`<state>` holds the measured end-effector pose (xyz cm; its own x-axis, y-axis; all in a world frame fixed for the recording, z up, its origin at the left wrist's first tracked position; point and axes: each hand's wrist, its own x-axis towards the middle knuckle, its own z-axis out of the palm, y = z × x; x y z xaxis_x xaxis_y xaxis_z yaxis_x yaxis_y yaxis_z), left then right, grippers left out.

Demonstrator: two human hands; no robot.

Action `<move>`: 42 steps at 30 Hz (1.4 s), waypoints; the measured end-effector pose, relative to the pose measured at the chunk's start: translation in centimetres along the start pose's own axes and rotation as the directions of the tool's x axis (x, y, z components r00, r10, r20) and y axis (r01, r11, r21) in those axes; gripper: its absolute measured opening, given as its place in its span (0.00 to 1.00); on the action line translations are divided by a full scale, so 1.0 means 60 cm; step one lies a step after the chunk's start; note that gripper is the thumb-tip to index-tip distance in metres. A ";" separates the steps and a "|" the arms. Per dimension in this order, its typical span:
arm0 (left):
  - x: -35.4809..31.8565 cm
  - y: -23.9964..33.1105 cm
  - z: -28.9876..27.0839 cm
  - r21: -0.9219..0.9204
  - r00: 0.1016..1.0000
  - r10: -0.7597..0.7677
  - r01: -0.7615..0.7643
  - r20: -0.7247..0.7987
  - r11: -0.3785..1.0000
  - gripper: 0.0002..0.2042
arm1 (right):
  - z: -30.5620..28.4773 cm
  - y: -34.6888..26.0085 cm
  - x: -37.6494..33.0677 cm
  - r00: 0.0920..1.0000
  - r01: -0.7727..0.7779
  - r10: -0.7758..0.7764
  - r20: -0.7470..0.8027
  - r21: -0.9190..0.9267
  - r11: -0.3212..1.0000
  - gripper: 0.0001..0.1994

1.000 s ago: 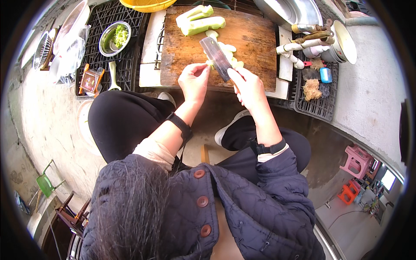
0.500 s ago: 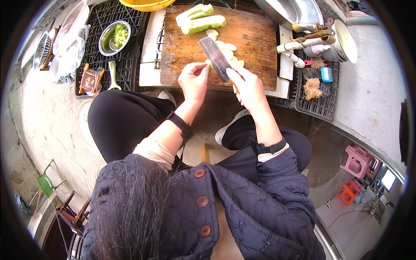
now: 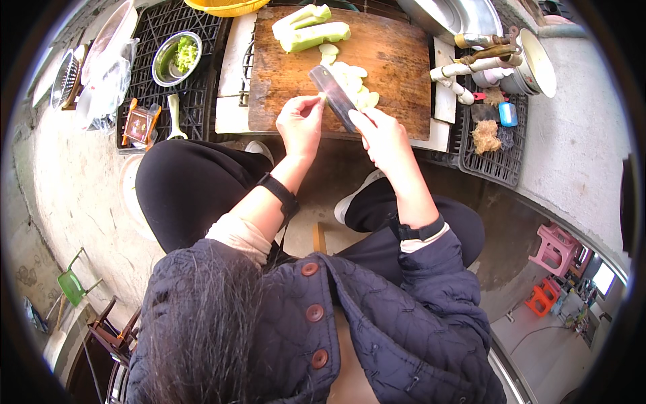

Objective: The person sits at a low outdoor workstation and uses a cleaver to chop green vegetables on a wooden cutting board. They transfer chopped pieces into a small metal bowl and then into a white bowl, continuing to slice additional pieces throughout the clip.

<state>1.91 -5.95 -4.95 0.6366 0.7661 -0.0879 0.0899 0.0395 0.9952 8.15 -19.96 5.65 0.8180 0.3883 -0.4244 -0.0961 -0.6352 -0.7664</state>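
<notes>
My right hand (image 3: 383, 138) is closed round the handle of a cleaver (image 3: 331, 91), its blade slanting up and left over the front of a wooden cutting board (image 3: 400, 50). Close to the blade's left side, my left hand (image 3: 300, 126) pinches thumb and fingertips together; whatever lies between them is too small to make out. Pale green vegetable slices (image 3: 353, 73) lie scattered on the board just beyond the blade. Thick peeled green stalks (image 3: 316, 36) rest behind them at the board's far left.
On a black crate at left stand a metal bowl (image 3: 177, 59) of chopped greens, a peeler-like tool with a pale handle (image 3: 175, 114) and a small orange-edged box (image 3: 140, 125). A yellow basket (image 3: 227, 7) and a metal basin (image 3: 452, 19) sit behind. Scrubbers (image 3: 486, 137) lie at right.
The cleaver blade has dipped slightly down and toward me, with my right hand shifting a little along with it. My left hand stays nearly in place, still pinched.
</notes>
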 end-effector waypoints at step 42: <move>0.004 0.019 -0.006 0.101 0.997 -0.061 0.056 0.051 0.993 0.06 | 0.029 0.030 0.033 0.999 -0.035 0.034 0.020 0.063 0.997 0.17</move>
<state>1.90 -5.46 -3.82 0.6680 0.7288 -0.1504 0.2019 0.0171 0.9793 8.63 -19.19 2.60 0.8029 0.3798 -0.4595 -0.1603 -0.6048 -0.7801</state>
